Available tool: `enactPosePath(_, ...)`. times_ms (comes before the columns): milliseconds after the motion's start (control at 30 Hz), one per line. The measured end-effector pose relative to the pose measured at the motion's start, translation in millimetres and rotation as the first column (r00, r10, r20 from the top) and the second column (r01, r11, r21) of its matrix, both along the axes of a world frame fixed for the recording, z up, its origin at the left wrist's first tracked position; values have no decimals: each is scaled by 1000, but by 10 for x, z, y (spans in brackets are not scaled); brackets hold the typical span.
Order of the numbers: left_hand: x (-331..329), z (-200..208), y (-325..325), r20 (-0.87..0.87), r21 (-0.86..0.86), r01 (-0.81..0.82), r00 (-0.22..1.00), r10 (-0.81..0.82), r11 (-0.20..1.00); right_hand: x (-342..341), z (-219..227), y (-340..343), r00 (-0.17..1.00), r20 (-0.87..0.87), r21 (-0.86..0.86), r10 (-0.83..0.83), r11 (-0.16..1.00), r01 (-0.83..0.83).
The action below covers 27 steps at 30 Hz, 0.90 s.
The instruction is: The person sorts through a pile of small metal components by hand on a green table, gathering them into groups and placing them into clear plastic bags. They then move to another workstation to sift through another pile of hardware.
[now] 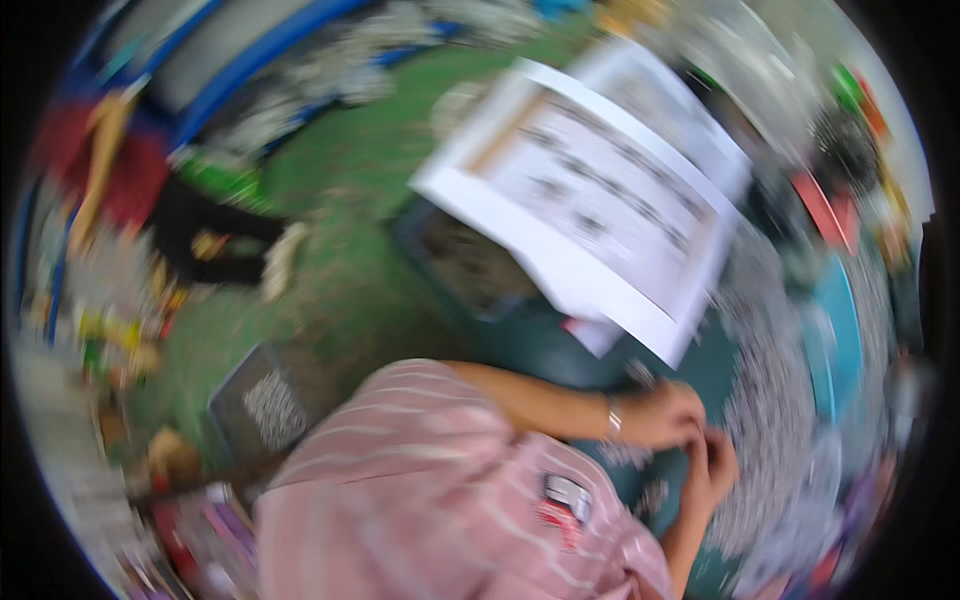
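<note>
My left hand (668, 414), with a band at its wrist, reaches in over the green table (570, 350). My right hand (712, 470) comes up from below and meets it. The fingertips of both hands are pinched together at one spot. Blur hides whatever is between them. Beyond the hands spreads a large heap of small grey pieces (765, 430), seemingly metal. Smaller clusters lie close by, one a little pile (653, 497) beside my right wrist, another small clump (640, 374) just above my left hand.
A white-bordered panel (600, 200) with dark marks stands beyond my left arm, by a blue-edged bin (470, 262). A turquoise tray (838, 325) is at the right. A bin of grey pieces (272, 408) sits on the floor; another person (125, 170) is at far left.
</note>
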<state>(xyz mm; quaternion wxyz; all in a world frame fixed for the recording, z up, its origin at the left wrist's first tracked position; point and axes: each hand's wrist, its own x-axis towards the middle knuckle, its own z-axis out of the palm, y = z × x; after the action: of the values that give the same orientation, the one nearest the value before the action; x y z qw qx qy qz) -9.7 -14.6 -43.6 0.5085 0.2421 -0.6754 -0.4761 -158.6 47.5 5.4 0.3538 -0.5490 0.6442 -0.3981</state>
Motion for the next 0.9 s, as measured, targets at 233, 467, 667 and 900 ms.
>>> enactPosePath(233,54,142,-19,78,248,161,980,-185,955,36,30,18,887,449,128,-105,990,53)
enactPosePath(467,83,100,49,61,321,216,967,-248,922,73,-61,122,850,513,159,-115,987,38)
enactPosePath(667,75,90,39,65,300,252,957,-283,920,38,-25,134,993,-113,-235,-20,972,-7)
enactPosePath(900,74,96,-8,44,330,153,983,-178,931,-512,-83,181,867,-424,-235,-260,957,172)
